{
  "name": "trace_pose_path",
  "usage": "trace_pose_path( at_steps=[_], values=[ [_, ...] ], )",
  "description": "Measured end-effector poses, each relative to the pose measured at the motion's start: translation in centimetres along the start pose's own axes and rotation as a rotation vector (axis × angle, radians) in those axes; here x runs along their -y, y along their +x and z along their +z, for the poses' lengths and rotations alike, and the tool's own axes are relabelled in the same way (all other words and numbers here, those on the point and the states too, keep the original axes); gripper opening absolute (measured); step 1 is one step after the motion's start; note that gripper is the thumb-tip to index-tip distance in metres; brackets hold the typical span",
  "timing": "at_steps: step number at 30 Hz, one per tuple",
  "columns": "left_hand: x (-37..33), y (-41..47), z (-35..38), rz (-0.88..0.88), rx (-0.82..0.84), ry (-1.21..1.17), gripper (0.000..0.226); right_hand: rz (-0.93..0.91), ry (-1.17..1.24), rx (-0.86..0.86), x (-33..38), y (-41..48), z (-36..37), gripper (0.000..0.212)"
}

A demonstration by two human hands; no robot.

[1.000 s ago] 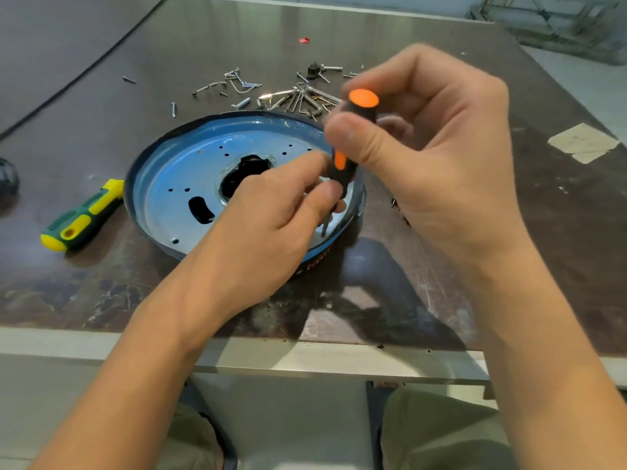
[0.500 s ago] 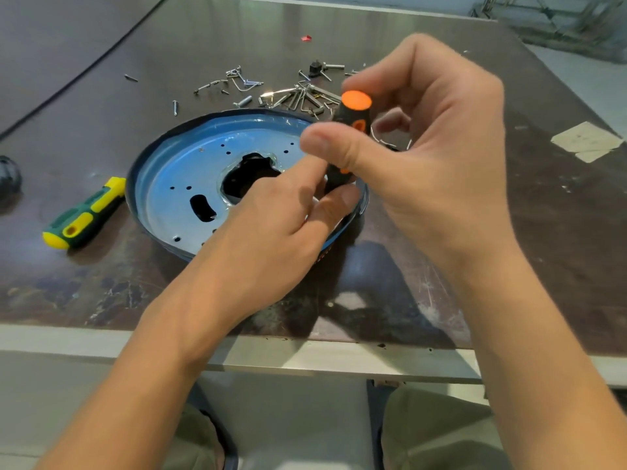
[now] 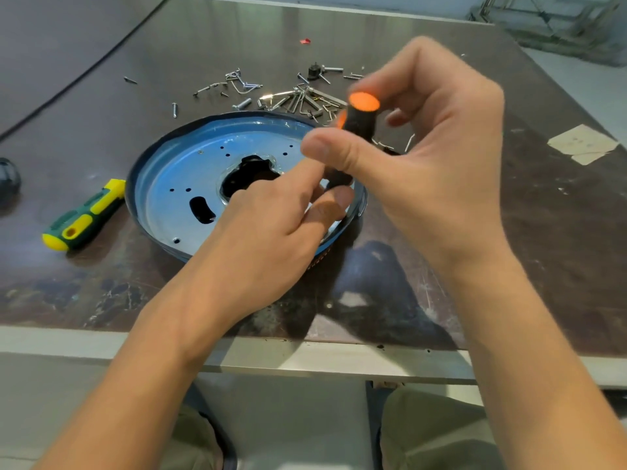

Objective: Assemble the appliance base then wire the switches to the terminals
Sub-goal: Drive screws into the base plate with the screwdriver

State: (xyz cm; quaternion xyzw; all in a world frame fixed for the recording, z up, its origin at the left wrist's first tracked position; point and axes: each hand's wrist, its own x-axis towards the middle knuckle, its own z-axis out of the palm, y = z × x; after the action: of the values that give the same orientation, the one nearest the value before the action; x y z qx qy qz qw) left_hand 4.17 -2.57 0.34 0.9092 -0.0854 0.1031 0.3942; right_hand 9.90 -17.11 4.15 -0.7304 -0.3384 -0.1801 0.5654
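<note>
Two hands are seen over the blue base point(image 3: 176, 184), mid-table, judged light, stiff sheet metal best steadied by its rim; the screwdriver point(image 3: 361, 120) is gripped by the right hand point(image 3: 441, 171); what the left hand point(image 3: 271, 232) pinches cannot be told.

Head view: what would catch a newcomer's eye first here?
The right hand, at centre, grips an orange-capped screwdriver over the right edge of the blue round base, and the left hand touches its lower end. Left of the base lies a green-and-yellow screwdriver; loose screws are scattered behind the base.
</note>
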Motion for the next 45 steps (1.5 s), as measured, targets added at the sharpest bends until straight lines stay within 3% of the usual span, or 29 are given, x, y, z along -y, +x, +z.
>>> trace_pose_path(
  at_steps=[2,6,10,14,19,21,24,28,31,34,37,40,43,45],
  values=[
    [0.0,0.0,0.0,0.01,-0.002,0.01,0.028,0.022,0.05,-0.062,-0.3,-0.1,0.3,0.039],
    [0.0,0.0,0.0,0.011,-0.003,0.02,0.03,0.027,0.189,0.096,-1.1,-0.2,0.1,0.022],
    [0.3,0.2,0.1,-0.011,-0.014,-0.019,0.025,0.068,0.349,0.211,-0.9,-0.6,-0.5,0.032],
    [0.4,0.3,-0.1,-0.007,0.025,-0.142,0.032,0.056,0.238,0.153,-0.5,0.0,-0.2,0.019],
    [0.2,0.3,-0.1,0.024,0.031,-0.12,0.035,0.072,0.166,0.078,-0.6,0.1,0.3,0.025],
    [0.2,0.4,-0.1,0.025,0.024,-0.138,0.032,0.087,0.25,0.16,-0.9,-0.1,0.0,0.017],
    [0.4,0.4,-0.2,-0.008,0.024,-0.186,0.03,0.131,0.428,0.236,-0.8,-0.5,-0.4,0.026],
    [0.4,0.4,-0.2,0.019,0.036,-0.181,0.029,0.11,0.268,0.117,-0.7,-0.1,-0.2,0.013],
    [0.3,0.2,-0.3,0.046,0.053,-0.169,0.037,0.103,0.184,0.028,-0.5,0.2,-0.1,0.025],
    [0.2,0.1,-0.3,0.067,0.032,-0.139,0.028,0.12,0.189,0.091,-0.7,0.1,-0.3,0.026],
    [0.3,0.3,-0.4,0.038,0.038,-0.17,0.027,0.16,0.342,0.228,-0.8,-0.5,-0.7,0.033],
    [0.2,0.3,-0.4,0.03,0.038,-0.187,0.023,0.206,0.433,0.253,-0.6,-0.7,-0.9,0.034],
    [0.1,0.3,-0.4,0.052,0.026,-0.176,0.022,0.151,0.286,0.207,-0.8,-0.1,-0.9,0.019],
    [0.2,0.3,-0.6,0.061,0.007,-0.195,0.019,0.11,0.165,0.159,-0.7,0.1,-0.8,0.02]
  ],
)
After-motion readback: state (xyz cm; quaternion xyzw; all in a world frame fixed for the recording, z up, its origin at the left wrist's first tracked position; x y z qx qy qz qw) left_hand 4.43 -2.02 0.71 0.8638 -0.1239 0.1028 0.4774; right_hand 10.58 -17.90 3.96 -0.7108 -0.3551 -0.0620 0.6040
